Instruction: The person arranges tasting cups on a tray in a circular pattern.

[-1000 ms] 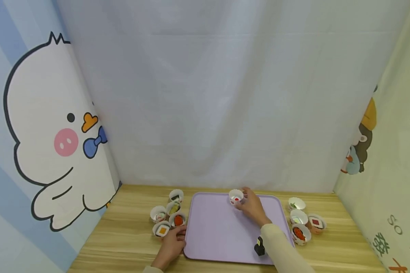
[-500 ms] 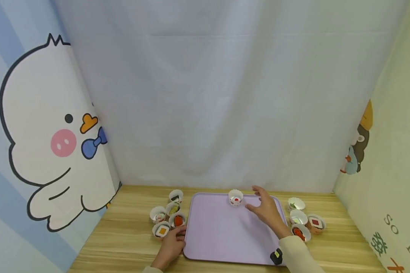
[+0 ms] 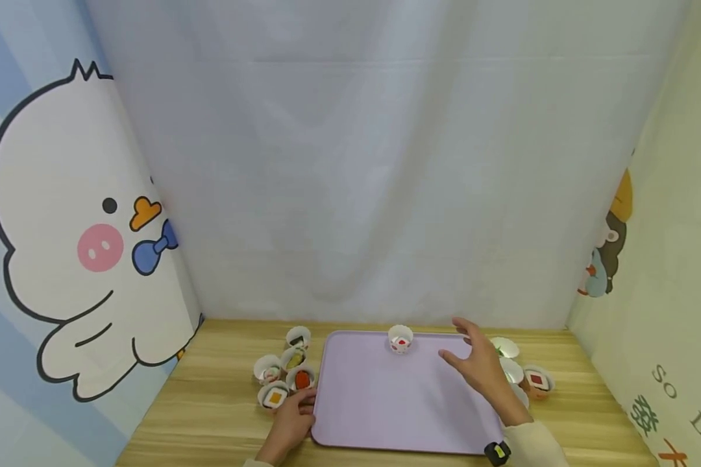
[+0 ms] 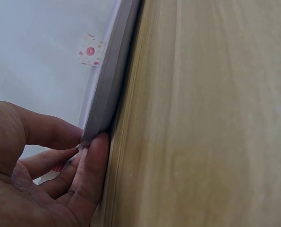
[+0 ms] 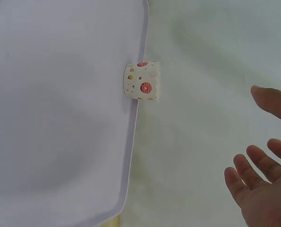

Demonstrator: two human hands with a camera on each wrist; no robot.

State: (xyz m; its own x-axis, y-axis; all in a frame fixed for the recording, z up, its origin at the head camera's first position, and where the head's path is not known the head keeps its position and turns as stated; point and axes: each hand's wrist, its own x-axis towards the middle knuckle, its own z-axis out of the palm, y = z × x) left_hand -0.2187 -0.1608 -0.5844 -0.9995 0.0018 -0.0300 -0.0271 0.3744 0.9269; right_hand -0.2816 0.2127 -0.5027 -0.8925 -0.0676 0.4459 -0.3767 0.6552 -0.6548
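A lilac tray lies on the wooden table. My left hand grips its left edge; in the left wrist view the thumb and fingers pinch the rim. A patterned white paper cup with something small and red inside stands upright at the tray's far edge. To its right, my right hand hovers over the tray's right side, holding nothing. Its thumb and fingers are spread wide. In the right wrist view the cup is well apart from this hand.
Several food-filled paper cups cluster left of the tray, close to the left hand. More cups stand to the right, partly hidden behind the right forearm. A pale curtain hangs behind the wooden table.
My right hand has let go of the paper cup at the tray's far edge and drawn away to the right, fingers spread. The left hand keeps its grip on the tray.
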